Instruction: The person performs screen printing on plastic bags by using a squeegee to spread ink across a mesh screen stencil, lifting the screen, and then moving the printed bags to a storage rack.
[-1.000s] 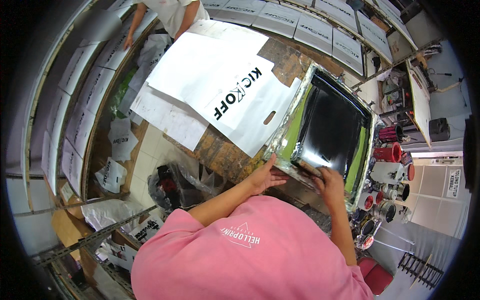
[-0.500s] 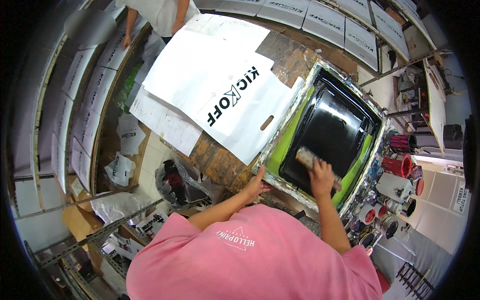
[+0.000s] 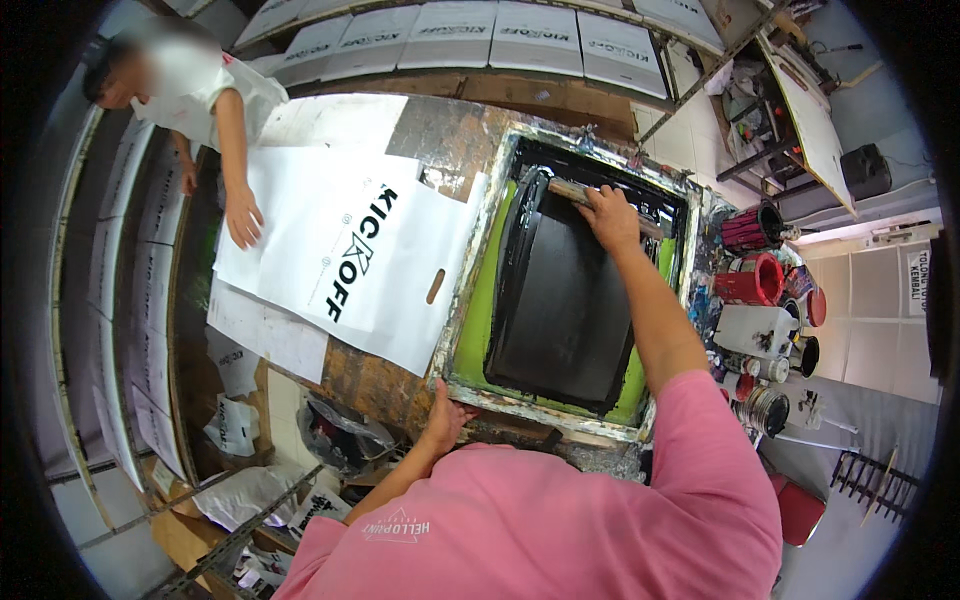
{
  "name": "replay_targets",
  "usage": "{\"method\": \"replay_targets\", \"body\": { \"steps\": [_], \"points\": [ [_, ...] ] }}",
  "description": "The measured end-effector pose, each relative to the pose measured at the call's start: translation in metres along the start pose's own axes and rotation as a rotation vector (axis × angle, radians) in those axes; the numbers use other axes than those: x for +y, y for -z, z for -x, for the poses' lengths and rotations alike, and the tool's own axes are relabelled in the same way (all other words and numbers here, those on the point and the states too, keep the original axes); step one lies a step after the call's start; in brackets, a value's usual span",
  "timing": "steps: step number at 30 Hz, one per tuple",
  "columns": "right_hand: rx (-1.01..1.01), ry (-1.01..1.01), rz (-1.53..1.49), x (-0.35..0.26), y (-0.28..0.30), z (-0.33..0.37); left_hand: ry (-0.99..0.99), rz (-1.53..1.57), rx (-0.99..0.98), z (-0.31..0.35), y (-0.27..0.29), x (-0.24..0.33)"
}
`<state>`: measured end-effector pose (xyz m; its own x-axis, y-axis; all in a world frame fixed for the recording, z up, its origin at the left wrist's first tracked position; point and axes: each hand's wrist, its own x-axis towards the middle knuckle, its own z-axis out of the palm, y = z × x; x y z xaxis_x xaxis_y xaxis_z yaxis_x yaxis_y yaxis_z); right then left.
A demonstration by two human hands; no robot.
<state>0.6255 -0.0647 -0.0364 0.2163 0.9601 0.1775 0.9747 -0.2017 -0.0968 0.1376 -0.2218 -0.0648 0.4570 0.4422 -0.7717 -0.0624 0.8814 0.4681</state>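
Right hand (image 3: pixel 608 214) clasps a squeegee (image 3: pixel 571 192) at the far end of the inked screen (image 3: pixel 560 300), stroke seemingly nearly done, printed bag (image 3: pixel 400 275) alongside (left hand (image 3: pixel 447 415) at frame (image 3: pixel 540 406), grip unclear).

Right hand (image 3: pixel 610 218) covers the squeegee's (image 3: pixel 568 191) middle; from here I can't see its blade edge. Black ink (image 3: pixel 565 310) hides whatever lies under the screen (image 3: pixel 471 268). Left hand's (image 3: pixel 445 418) grip at the corner: can't tell. Small print on the white bag (image 3: pixel 400 270): too tiny. Co-worker's (image 3: pixel 210 105) head blurred, legs hidden. Pink shirt (image 3: pixel 560 520) cut off by the lower edge. Clear plastic bag's (image 3: pixel 340 435) contents unclear.
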Motion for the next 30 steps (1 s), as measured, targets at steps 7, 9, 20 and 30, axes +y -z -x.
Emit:
{"method": "replay_targets", "body": {
  "steps": [7,9,20,30],
  "points": [
    [-0.227,-0.009,-0.271,-0.011,0.058,0.037,-0.036,0.015,-0.065,0.003,0.001,0.0],
    [-0.235,-0.017,-0.332,-0.047,0.073,0.084,0.001,0.016,-0.048,0.003,0.003,-0.001],
    [-0.331,-0.108,-0.237,-0.208,0.164,0.282,-0.094,-0.138,-0.288,0.038,-0.002,0.035],
    [0.385,-0.065,0.12,-0.208,0.277,0.2,-0.749,-0.308,-0.89,0.067,-0.059,0.145]
  ]
}}
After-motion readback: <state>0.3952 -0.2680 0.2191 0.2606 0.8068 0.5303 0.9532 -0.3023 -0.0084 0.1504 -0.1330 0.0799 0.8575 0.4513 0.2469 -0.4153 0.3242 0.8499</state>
